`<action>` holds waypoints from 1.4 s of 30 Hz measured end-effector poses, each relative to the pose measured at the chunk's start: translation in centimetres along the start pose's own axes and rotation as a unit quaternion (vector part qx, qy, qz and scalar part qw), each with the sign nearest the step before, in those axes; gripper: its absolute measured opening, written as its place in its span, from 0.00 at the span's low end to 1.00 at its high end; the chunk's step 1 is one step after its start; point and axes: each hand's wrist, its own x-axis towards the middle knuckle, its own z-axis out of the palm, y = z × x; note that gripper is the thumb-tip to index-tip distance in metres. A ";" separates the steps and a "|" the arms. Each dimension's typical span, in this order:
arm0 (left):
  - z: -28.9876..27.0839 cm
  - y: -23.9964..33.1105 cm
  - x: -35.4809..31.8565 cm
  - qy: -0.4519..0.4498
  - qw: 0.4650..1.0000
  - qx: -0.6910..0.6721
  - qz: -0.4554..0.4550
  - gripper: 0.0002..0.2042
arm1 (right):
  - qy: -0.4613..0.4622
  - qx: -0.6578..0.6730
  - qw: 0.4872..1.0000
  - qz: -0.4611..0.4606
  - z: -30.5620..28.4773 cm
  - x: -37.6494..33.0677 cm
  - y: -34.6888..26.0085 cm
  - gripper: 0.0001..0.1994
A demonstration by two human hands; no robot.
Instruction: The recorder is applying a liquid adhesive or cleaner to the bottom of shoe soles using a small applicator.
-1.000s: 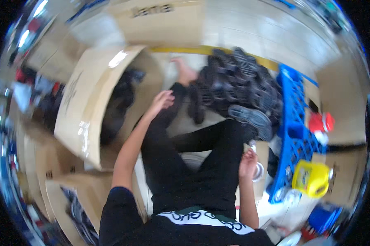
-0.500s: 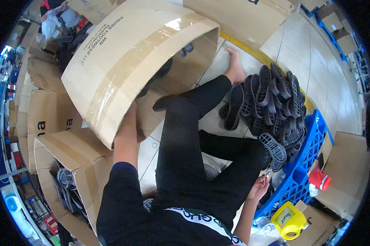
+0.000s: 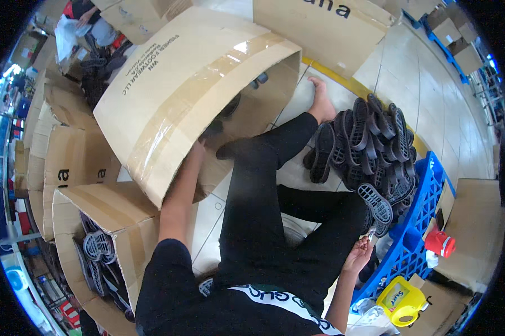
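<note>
My left forearm reaches into a large cardboard box (image 3: 165,106) that lies on its side with its mouth toward me. My left hand (image 3: 198,149) is mostly hidden in the box's shadow, and its fingers do not show. Dark shoe soles (image 3: 230,106) lie inside, near that hand. Low on the right, my right hand (image 3: 359,256) is closed in a pinch around a small whitish tool (image 3: 371,233), its kind too small to make out. Just beyond that hand rises a pile of dark shoe soles (image 3: 375,151) with grid-patterned undersides.
An open box of soles (image 3: 98,249) stands at my left. A blue plastic pallet (image 3: 412,235) on edge borders the pile at right. Beside it are a yellow jug (image 3: 401,301) and a red container (image 3: 440,244). Another person (image 3: 87,19) is at the far left.
My left forearm has swung a little to the right at the box mouth. My right hand stays low on the right, with the whitish tool still pinched. The whole view has shifted slightly.
</note>
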 end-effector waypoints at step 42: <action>22.6 -19.7 -37.1 -0.545 0.744 0.126 -0.365 0.37 | 0.263 -0.696 0.660 -0.107 -20.5 -6.0 -5.2 0.13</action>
